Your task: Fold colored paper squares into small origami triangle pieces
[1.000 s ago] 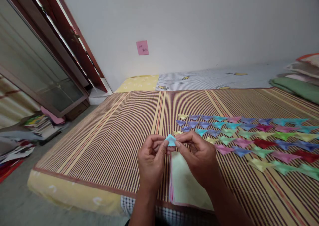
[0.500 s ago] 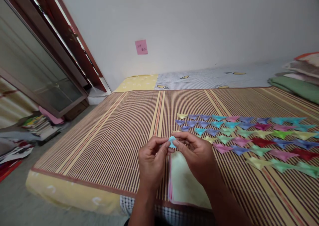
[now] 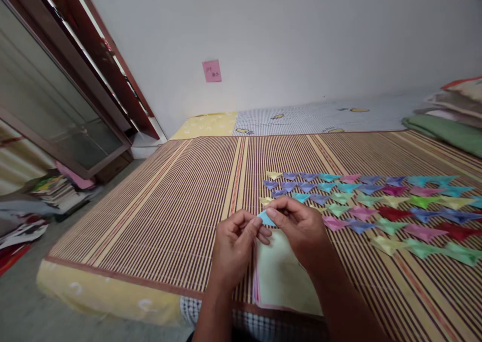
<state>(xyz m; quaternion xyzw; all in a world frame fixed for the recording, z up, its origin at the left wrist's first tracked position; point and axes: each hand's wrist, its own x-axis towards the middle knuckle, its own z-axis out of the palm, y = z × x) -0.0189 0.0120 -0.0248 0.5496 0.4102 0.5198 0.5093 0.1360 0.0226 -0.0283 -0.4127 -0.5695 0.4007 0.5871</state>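
Observation:
A small folded piece of light blue paper [image 3: 266, 218] is pinched between my two hands, above the near part of the striped mat. My left hand [image 3: 235, 244] grips its left corner between thumb and forefinger, the other fingers curled below. My right hand [image 3: 301, 231] holds the upper right side with thumb and fingertips. Beneath the hands lies a stack of paper sheets [image 3: 286, 276], pale green on top with pink edges below, partly covered by my right hand. Beside my right hand, folded paper pieces [image 3: 362, 213] in many colours lie in rows.
The striped bamboo mat [image 3: 150, 201] covers the bed. Folded cloths [image 3: 444, 131] lie at the far right. A pink note [image 3: 212, 71] is stuck on the wall behind. Books [image 3: 56, 191] are piled at the left, below a glass-panelled door [image 3: 64, 91].
The blue paper has turned between my fingers and now shows as a wider, flatter shape. My left hand has shifted slightly right and its lower fingers have loosened.

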